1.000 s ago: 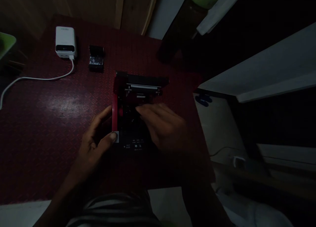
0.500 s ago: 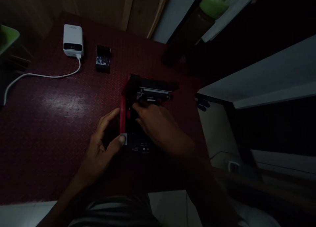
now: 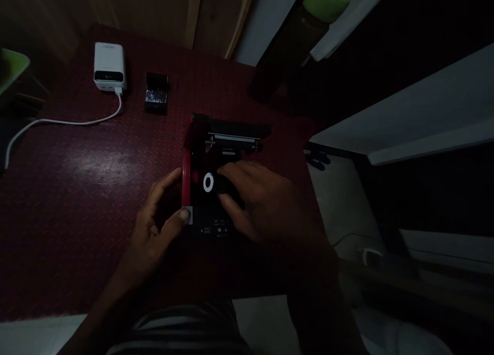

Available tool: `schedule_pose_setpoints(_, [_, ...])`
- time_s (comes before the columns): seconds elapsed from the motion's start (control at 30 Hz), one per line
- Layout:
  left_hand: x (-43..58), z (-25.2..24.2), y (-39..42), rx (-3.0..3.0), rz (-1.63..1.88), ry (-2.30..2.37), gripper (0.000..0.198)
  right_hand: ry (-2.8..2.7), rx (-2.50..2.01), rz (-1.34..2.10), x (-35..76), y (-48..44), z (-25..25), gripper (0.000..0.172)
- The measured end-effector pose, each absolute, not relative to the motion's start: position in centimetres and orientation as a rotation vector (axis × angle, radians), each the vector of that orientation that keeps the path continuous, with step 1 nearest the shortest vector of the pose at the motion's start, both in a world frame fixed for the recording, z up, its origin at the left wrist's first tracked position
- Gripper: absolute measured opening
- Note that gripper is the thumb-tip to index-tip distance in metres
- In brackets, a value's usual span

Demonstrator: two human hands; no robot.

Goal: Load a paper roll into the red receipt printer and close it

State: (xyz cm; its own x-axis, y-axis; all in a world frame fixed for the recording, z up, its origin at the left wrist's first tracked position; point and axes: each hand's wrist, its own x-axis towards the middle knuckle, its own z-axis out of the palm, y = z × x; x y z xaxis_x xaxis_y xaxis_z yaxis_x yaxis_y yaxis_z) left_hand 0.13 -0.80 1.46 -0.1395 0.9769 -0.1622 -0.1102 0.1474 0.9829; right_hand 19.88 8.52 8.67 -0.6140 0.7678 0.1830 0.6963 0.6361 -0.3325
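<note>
Black-and-red device [image 3: 227, 139] sits mid-table, toward your edge of the dark-red patterned table [image 3: 96, 164]. Your left hand [image 3: 154, 226] grips its red side wall at the near corner. Your right hand [image 3: 258, 200] is open, spread over the interior, holding nothing; contact unclear. White ring [image 3: 208, 182] now shows inside, uncovered since the last frame as that hand shifted right. Risk: the ring could slip or roll if the device tilts; its seating can't be judged in this light. Power bank [image 3: 108, 67], black box [image 3: 156, 92] and white cable [image 3: 69, 122] lie toward the table's far-left.
</note>
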Motion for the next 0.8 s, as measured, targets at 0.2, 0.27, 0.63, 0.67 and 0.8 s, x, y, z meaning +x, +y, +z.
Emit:
schedule_pose_setpoints(0.2, [0.0, 1.4, -1.0, 0.952, 1.206, 1.334, 0.063, -1.920, -1.271, 0.480, 26.0, 7.1, 8.9, 0.025])
schedule_pose_setpoints(0.27, [0.1, 1.5, -1.0, 0.930, 1.195, 1.347, 0.063, -1.643, -1.343, 0.529, 27.7, 8.1, 7.1, 0.027])
schedule_pose_setpoints(0.63, [0.9, 3.4, -0.8, 0.851, 1.134, 1.520, 0.062, -1.583, -1.449, 0.781, 26.3, 13.2, -3.4, 0.028])
schedule_pose_setpoints(0.67, [1.0, 3.6, -0.7, 0.846, 1.134, 1.525, 0.063, -1.610, -1.445, 0.776, 26.1, 13.1, -3.4, 0.025])
schedule_pose_setpoints(0.8, [1.1, 3.7, -0.7, 0.853, 1.144, 1.534, 0.065, -1.700, -1.438, 0.752, 25.9, 12.9, -3.2, 0.019])
